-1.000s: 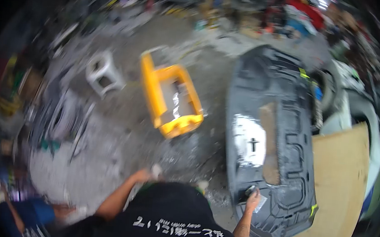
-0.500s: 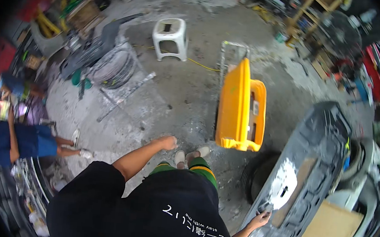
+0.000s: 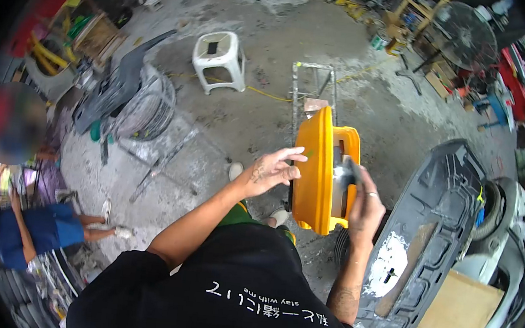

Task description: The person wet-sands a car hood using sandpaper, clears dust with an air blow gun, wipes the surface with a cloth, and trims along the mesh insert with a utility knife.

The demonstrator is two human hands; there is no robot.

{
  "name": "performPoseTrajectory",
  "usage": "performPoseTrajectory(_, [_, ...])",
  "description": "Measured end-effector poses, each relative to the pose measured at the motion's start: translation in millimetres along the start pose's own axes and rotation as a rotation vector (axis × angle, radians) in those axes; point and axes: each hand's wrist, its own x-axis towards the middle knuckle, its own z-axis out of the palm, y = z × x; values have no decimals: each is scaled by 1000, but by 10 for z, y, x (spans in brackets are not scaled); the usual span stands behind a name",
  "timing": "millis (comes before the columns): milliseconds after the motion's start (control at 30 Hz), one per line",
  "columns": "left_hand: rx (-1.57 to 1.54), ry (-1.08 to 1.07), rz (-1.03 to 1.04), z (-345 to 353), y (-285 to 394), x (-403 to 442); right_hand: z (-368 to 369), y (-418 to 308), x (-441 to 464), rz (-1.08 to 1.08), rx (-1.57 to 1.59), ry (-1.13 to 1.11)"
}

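Yellow plastic shell stands on edge before the wearer, just ahead of the feet; left hand at its left face, grip loose and fingers spread, holding nothing, contact unclear; right hand at its right side, grip closed on a dark flat tool, its contact with the shell also unclear; grey moulded panel, patched white, lies to the right; white plastic stool farther off, ahead-left.
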Motion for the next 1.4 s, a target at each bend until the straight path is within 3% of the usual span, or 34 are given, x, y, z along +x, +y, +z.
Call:
performPoseTrajectory(67, [-107, -171, 11, -57, 177, 155, 247, -184, 174, -76, -36, -59])
performPoseTrajectory(100, [-104, -118, 66, -36, 233, 205, 377, -250, 236, -131, -75, -72])
performPoseTrajectory(133, [-44, -121, -7, -105, 295, 287, 521, -347, 316, -140, -6, -66])
performPoseTrajectory(167, [18, -134, -80, -235, 323, 366, 680, -385, 372, -113, 61, -70])
performPoseTrajectory(233, [-161, -121, -80, -491, 280, 512, 997, -403, 449, -6, 202, -47])
performPoseTrajectory(300, [-75, -219, -114, -827, 418, 705, 1186, -402, 582, 18, 136, 20])
performPoseTrajectory(367, [-80, -290, -164, -1156, 412, 898, 1232, -639, 741, 531, 659, 48])
performPoseTrajectory(433, [-84, -482, -113, -1558, 309, 1138, 1456, -527, 770, 686, 1255, 102])
performPoseTrajectory(500, [-104, -661, -104, -1673, 562, 1363, 1671, -529, 837, 669, 1648, 122])
performPoseTrajectory(567, [-23, -748, -171, -1720, 724, 1624, 1811, -538, 833, 665, 1620, 250])
performPoseTrajectory(633, [157, -792, -217, -1635, 871, 1903, 1664, -561, 823, 696, 1287, 306])
performPoseTrajectory(667, [173, -762, -198, -1550, 846, 2017, 1672, -558, 772, 540, 1186, 471])
performPoseTrajectory(733, [276, -726, -169, -1331, 871, 2258, 1442, -716, 601, 577, 973, 620])
performPoseTrajectory(833, [361, -690, -27, -978, 717, 2692, 998, -875, 192, 686, 633, 793])
performPoseTrajectory(867, [521, -747, 122, -904, 593, 2917, 778, -945, 6, 857, 466, 850])
performPoseTrajectory(900, [577, -771, 142, -860, 382, 3164, 621, -822, -275, 799, 399, 913])
performPoseTrajectory(967, [650, -741, 215, -629, 70, 3431, 442, -669, -726, 770, 288, 1254])
performPoseTrajectory(1033, [759, -844, 391, -549, -238, 3712, 398, -441, -1317, 965, 260, 1449])
performPoseTrajectory(1067, [776, -929, 286, -520, -368, 3809, 418, -276, -1658, 1027, 277, 1475])
performPoseTrajectory(1167, [634, -822, -147, -458, -650, 3826, 682, 176, -2468, 1262, 287, 1423])
performPoseTrajectory(1233, [802, -828, -132, -750, -1104, 4123, 1055, 519, -3035, 1436, 350, 1344])
performPoseTrajectory(1300, [690, -777, -177, -779, -969, 3949, 1558, 763, -3500, 1577, 431, 1243])
performPoseTrajectory(1367, [447, -544, -369, -868, -954, 3843, 2047, 836, -3789, 1690, 509, 1117])
performPoseTrajectory(1400, [431, -492, -346, -953, -963, 3812, 2295, 801, -3885, 1736, 560, 1055])
